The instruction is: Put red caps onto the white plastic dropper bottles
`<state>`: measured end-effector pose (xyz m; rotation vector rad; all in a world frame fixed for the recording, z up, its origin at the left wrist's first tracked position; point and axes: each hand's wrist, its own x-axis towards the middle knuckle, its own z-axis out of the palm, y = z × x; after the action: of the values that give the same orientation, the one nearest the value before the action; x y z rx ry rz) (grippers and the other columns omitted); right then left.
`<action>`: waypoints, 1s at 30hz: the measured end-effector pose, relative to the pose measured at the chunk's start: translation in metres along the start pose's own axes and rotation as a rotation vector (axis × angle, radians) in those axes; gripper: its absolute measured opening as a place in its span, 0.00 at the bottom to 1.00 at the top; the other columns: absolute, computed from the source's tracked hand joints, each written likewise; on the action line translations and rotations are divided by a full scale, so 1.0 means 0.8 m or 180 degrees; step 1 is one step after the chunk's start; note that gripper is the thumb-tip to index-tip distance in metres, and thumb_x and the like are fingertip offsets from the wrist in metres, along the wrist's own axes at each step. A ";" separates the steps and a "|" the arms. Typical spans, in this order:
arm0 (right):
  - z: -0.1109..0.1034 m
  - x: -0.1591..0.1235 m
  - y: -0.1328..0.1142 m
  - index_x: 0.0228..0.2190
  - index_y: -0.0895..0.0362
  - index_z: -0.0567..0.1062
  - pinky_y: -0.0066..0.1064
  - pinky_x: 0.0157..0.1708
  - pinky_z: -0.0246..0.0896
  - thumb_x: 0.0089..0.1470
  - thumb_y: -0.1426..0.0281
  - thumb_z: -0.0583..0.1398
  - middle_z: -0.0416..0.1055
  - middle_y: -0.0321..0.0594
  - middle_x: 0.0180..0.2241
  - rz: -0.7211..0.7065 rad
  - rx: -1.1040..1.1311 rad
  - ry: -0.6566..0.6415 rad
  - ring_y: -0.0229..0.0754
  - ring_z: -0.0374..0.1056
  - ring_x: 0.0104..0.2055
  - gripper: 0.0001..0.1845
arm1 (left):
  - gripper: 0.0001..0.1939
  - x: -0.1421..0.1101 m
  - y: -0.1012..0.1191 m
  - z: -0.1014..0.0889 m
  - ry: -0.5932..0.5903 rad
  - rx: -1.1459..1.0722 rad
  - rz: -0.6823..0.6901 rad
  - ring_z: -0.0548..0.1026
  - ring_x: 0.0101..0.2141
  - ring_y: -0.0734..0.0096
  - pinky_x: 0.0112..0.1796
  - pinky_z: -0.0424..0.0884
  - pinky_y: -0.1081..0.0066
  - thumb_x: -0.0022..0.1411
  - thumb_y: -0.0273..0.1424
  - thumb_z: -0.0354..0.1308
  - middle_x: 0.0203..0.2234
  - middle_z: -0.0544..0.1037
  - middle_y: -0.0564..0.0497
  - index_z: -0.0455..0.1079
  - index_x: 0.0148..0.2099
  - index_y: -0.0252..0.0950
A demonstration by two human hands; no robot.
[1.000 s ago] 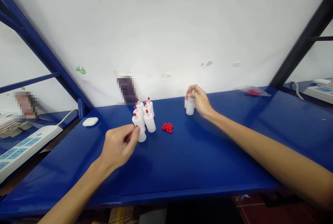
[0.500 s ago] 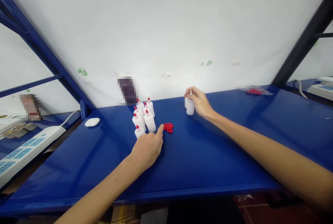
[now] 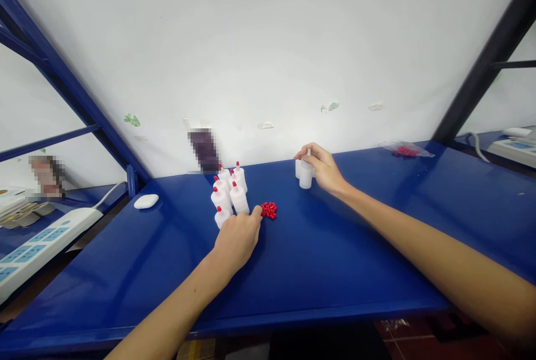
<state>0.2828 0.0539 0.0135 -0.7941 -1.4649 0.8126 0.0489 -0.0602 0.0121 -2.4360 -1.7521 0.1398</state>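
Observation:
My left hand (image 3: 238, 237) is closed, its index finger and thumb at the left edge of a small pile of red caps (image 3: 269, 210). Whatever may be between these fingertips is hidden. Just beyond that hand stand several white squeeze bottles (image 3: 239, 199) with red caps on their nozzles. Farther back on the right, my right hand (image 3: 324, 167) grips an uncapped white squeeze bottle (image 3: 305, 177) by its upper part. That bottle is upright at the table surface. Behind it, partly covered by the fingers, are other white bottles (image 3: 297, 168).
The blue table (image 3: 335, 270) runs back to a white wall. A white rounded object (image 3: 146, 201) lies at the left, and a clear bag of red caps (image 3: 405, 150) at the back right. A power strip (image 3: 37, 245) lies beyond the left edge, past the blue frame (image 3: 75, 86).
The left index finger has bent and drawn in at the pile of caps. My right hand keeps its grip on the bottle. The whole view has shifted slightly.

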 end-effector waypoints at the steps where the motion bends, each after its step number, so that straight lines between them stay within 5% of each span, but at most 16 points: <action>1: 0.000 0.000 0.002 0.32 0.55 0.68 0.35 0.34 0.61 0.51 0.68 0.56 0.74 0.40 0.36 -0.0033 -0.0025 0.0001 0.43 0.67 0.34 0.05 | 0.15 0.000 -0.001 0.000 0.0008 -0.0034 -0.0007 0.81 0.35 0.47 0.30 0.73 0.61 0.74 0.31 0.40 0.31 0.80 0.42 0.66 0.52 0.34; 9: -0.004 0.003 0.008 0.33 0.56 0.70 0.34 0.34 0.60 0.53 0.68 0.56 0.76 0.41 0.40 -0.0101 -0.0293 0.0054 0.41 0.67 0.32 0.06 | 0.10 -0.002 -0.001 0.008 0.0562 -0.0710 0.0002 0.77 0.24 0.60 0.24 0.59 0.71 0.71 0.33 0.44 0.22 0.74 0.52 0.63 0.49 0.36; 15: 0.002 -0.013 -0.008 0.33 0.55 0.73 0.37 0.37 0.63 0.52 0.69 0.56 0.78 0.41 0.38 0.0020 -0.0647 -0.0002 0.44 0.71 0.35 0.06 | 0.04 -0.014 0.000 0.010 0.1061 -0.2226 0.0765 0.62 0.16 0.74 0.23 0.54 0.74 0.69 0.30 0.42 0.16 0.61 0.62 0.56 0.43 0.38; 21: 0.024 -0.035 -0.016 0.27 0.57 0.75 0.36 0.39 0.65 0.49 0.72 0.58 0.79 0.40 0.30 -0.0224 -0.0559 0.0120 0.45 0.73 0.36 0.05 | 0.09 -0.019 -0.006 0.013 0.1398 -0.2773 0.1264 0.57 0.17 0.77 0.23 0.52 0.73 0.71 0.30 0.39 0.18 0.57 0.61 0.55 0.36 0.39; 30: 0.061 -0.068 -0.029 0.28 0.59 0.75 0.32 0.32 0.65 0.51 0.67 0.57 0.75 0.39 0.25 0.0310 0.0365 -0.0876 0.42 0.71 0.28 0.09 | 0.13 -0.014 0.001 0.020 0.1366 -0.3599 0.0800 0.56 0.19 0.77 0.23 0.53 0.74 0.74 0.37 0.40 0.18 0.57 0.61 0.63 0.42 0.37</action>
<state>0.2365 -0.0058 0.0037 -0.6907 -1.6139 1.1042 0.0437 -0.0701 -0.0037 -2.9425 -1.4820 -1.6167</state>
